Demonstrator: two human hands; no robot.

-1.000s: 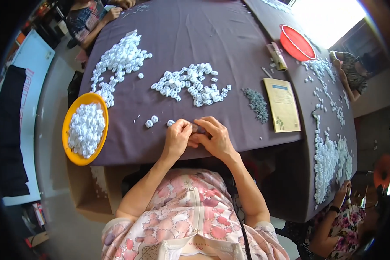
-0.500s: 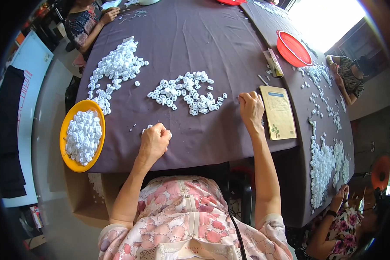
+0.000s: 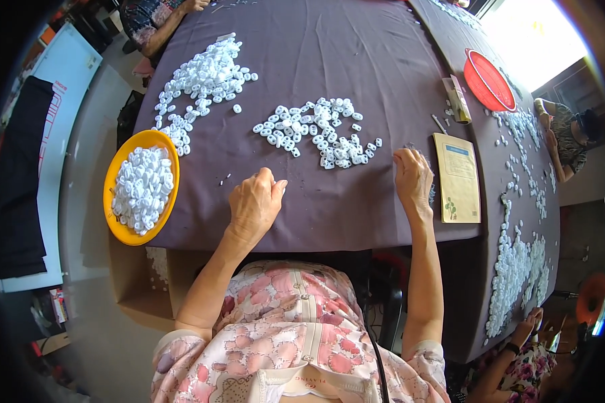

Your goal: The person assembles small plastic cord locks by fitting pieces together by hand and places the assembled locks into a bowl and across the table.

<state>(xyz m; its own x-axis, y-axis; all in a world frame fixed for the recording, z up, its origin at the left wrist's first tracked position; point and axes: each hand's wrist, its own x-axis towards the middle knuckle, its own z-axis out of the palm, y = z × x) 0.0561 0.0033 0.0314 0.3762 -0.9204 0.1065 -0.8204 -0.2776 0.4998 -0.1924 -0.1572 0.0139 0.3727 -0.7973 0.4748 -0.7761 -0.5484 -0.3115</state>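
My left hand (image 3: 254,205) is closed above the near part of the cloth, its thumb pressed to the fingers. Whatever it may hold is hidden. Further right, my right hand (image 3: 413,180) has its fingers bent together beside a scatter of small dark bits (image 3: 431,193), which it partly covers. I cannot make out anything between those fingers. Beyond and between both hands lies a loose group of small white oval plastic pieces (image 3: 290,127) with two holes each. A bigger heap of like pieces (image 3: 205,74) spreads at the far left.
A yellow oval basin (image 3: 111,213) full of white pieces stands at the table's left edge. On the right are a tan paper pouch (image 3: 458,178), a small carton (image 3: 456,101) and a red basket (image 3: 491,80). More white pieces (image 3: 511,275) cover the right-hand table, where other people sit.
My left hand has lifted and moved right, away from where white pieces showed beneath it. My right hand has drawn nearer the small dark bits. The whole view has shifted slightly.
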